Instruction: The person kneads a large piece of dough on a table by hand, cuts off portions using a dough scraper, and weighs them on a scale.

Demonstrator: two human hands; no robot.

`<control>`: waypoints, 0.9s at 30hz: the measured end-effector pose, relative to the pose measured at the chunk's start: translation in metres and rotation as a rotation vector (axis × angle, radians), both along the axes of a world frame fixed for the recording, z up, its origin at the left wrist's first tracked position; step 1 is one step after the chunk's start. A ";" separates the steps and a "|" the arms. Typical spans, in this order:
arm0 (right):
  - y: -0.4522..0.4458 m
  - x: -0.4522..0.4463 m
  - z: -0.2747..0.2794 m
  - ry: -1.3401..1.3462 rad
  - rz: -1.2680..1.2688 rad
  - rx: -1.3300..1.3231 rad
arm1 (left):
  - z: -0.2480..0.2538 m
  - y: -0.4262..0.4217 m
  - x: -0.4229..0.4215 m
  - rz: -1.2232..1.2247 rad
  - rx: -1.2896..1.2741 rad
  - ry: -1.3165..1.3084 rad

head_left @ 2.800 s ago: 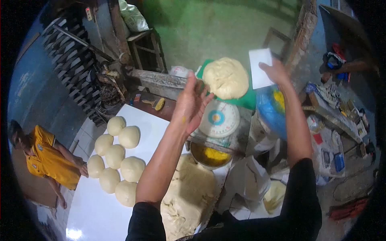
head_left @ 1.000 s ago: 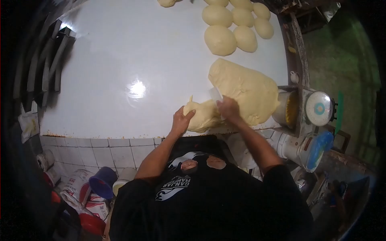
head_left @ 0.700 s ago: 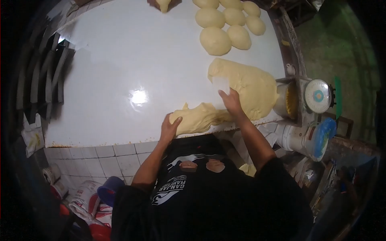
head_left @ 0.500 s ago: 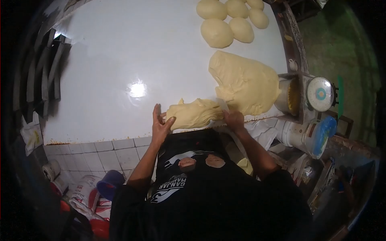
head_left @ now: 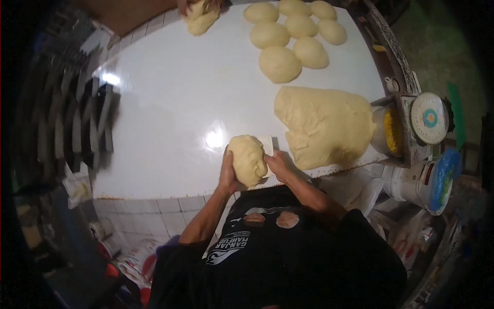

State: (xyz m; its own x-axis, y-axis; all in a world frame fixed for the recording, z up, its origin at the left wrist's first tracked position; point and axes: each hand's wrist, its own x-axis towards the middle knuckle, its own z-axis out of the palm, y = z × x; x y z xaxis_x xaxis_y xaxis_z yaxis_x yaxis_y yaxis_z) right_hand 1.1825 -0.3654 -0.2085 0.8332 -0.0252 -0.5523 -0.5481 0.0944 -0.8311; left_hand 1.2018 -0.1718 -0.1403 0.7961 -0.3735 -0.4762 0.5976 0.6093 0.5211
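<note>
A rounded lump of pale yellow dough [head_left: 248, 158] is between my hands near the front edge of the white table. My left hand [head_left: 229, 172] curves round its left side, thumb and fingers pressed on it. On the other side, my right hand [head_left: 278, 166] grips a flat white dough scraper [head_left: 267, 142] standing against the lump. Whether the lump rests on the table or is slightly raised, I cannot tell. To the right of it lies a large slab of dough [head_left: 329, 123], apart from both hands.
Several smooth dough balls [head_left: 279, 64] sit at the back right. At the far edge a co-worker's hands [head_left: 208, 5] hold another dough piece [head_left: 201, 20]. A dial scale [head_left: 431, 118] and a metal pot [head_left: 382, 131] stand right; dark stacked trays [head_left: 103, 116] stand left.
The dough between my hands went from a long flattened piece to a compact lump, apart from the slab. My right hand moved left with the scraper. The view shifted, showing the co-worker's hands.
</note>
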 end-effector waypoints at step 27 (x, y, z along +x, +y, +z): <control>-0.365 -0.151 0.157 -0.100 -0.794 -0.075 | 0.372 -0.868 0.162 -1.077 0.178 -1.294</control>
